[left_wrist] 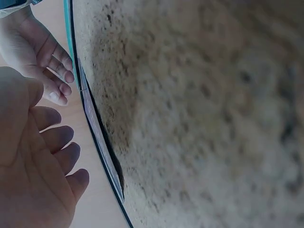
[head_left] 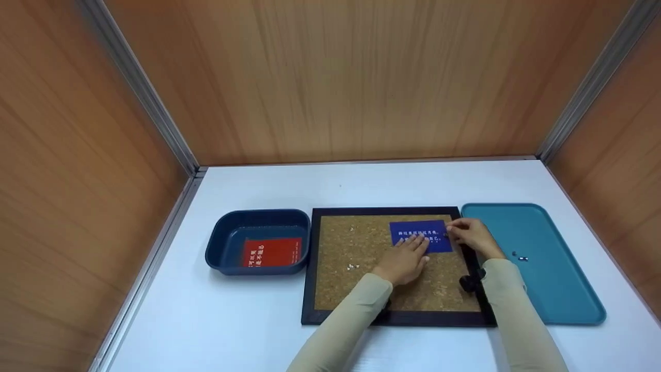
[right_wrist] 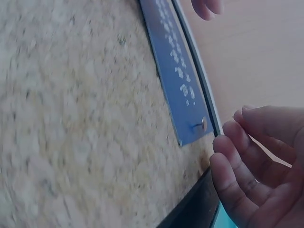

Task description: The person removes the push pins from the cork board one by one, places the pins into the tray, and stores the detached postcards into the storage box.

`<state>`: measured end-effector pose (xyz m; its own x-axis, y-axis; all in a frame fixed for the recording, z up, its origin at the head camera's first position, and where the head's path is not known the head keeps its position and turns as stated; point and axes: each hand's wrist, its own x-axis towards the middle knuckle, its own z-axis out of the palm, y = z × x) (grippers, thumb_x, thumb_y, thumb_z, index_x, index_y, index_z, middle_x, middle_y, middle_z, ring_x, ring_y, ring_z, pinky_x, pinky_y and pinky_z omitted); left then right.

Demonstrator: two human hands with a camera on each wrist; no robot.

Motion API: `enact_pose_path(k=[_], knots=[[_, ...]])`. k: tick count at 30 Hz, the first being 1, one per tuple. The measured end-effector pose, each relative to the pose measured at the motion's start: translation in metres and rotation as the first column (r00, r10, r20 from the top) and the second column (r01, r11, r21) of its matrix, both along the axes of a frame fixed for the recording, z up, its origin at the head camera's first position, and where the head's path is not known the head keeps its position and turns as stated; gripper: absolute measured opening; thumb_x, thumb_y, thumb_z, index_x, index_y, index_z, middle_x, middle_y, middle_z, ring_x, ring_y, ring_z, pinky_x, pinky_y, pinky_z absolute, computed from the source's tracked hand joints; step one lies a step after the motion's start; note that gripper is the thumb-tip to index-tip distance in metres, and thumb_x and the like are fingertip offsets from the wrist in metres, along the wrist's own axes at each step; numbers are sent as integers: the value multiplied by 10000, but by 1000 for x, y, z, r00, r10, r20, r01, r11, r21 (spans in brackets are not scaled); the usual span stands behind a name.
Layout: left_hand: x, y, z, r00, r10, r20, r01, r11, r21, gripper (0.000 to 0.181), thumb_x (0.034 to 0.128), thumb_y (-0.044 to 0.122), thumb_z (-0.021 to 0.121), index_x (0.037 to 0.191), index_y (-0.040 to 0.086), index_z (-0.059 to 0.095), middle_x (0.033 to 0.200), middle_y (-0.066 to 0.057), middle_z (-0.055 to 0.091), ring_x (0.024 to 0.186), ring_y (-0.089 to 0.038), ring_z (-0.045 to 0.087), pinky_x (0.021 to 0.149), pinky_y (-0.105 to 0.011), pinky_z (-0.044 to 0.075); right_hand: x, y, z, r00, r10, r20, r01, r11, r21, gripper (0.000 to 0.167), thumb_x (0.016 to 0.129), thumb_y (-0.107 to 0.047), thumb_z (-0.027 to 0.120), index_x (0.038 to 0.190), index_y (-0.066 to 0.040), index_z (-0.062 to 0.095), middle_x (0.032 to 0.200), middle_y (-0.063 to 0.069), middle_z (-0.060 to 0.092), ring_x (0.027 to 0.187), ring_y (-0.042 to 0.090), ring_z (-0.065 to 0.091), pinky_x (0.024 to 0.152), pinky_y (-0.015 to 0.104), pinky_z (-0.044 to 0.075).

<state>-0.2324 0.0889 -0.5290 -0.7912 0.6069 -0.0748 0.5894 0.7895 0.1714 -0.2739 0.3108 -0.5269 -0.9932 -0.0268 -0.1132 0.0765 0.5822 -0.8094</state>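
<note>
A blue card with white writing lies on the upper right of a cork board. My left hand rests over the card's lower edge, fingers extended. At the card's right edge is my right hand, its fingers loosely bent with nothing visible between them. A thumbtack stands in the card near its right end, just beside the right fingertips in the right wrist view. Seen edge-on in the left wrist view, the card sits beyond the left fingers.
Left of the board, a dark blue bin contains a red card. A teal tray on the right bears a few small shiny tacks. More shiny tacks are on the board's left half. Wooden panels enclose the white table.
</note>
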Motion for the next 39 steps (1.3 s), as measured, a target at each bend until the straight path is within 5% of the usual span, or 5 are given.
enact_pose_path(k=[16, 26, 39], knots=[[-5, 8, -5, 981, 76, 180, -78, 997, 5, 513, 1055, 377, 261, 1532, 188, 260, 1600, 57, 216, 1478, -87, 178, 1204, -260, 185, -2, 1, -11, 999, -20, 31, 18, 998, 58, 383, 956, -254, 589, 1175, 57, 632, 1177, 258, 623, 936, 224, 617, 766, 315, 519], [-3, 12, -1, 974, 98, 204, -92, 995, -42, 495, 1056, 366, 266, 1529, 221, 263, 1603, 93, 185, 1480, -72, 153, 1205, -257, 178, 0, 2, -12, 999, -28, 31, 25, 996, 83, 378, 956, -261, 590, 1169, 47, 643, 1156, 252, 637, 979, 298, 623, 795, 380, 526], [-5, 16, 5, 965, 119, 235, -99, 991, -94, 492, 1054, 364, 274, 1529, 235, 263, 1604, 107, 178, 1477, -59, 156, 1203, -260, 191, -3, 1, -6, 999, 6, 47, -12, 993, 122, 330, 941, -246, 617, 1105, 39, 652, 1079, 210, 661, 898, 236, 626, 767, 373, 524]])
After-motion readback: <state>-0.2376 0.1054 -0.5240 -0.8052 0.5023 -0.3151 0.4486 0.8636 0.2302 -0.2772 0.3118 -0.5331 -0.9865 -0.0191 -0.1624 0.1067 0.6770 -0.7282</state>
